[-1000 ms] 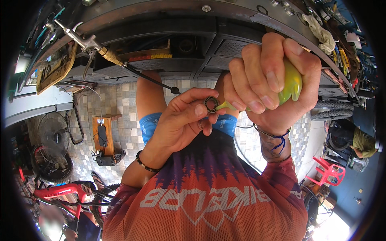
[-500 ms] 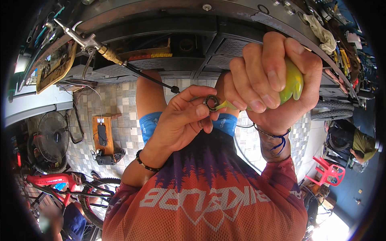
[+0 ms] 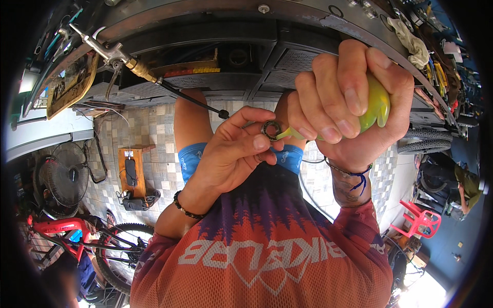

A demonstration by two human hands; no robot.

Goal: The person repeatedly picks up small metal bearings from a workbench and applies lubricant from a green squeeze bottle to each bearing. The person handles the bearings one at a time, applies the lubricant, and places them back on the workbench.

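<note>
Between the thumb and fingers of my left hand (image 3: 231, 149) is a small ring-shaped bearing (image 3: 270, 130), its open face turned up. My right hand (image 3: 354, 97) wraps round a soft yellow-green squeeze bottle (image 3: 377, 105), tilted with its narrow nozzle (image 3: 284, 134) pointing left. The nozzle's tip touches or almost touches the bearing's right edge. My palm and fingers hide most of the bottle. Whether anything is flowing from the tip is too small to tell. Both hands are held above my lap.
A metal air gun (image 3: 110, 54) with a black hose hangs at the workbench edge (image 3: 205, 13), upper left. At left stand a fan (image 3: 65, 174) and a red bicycle (image 3: 67, 228) with a person beside it. Tyres (image 3: 423, 141), a red plastic stool (image 3: 418, 218) and another person are at right.
My hands stay almost in place, with the nozzle still at the bearing. At lower left the red bicycle has shifted slightly. The person at far right has moved a little.
</note>
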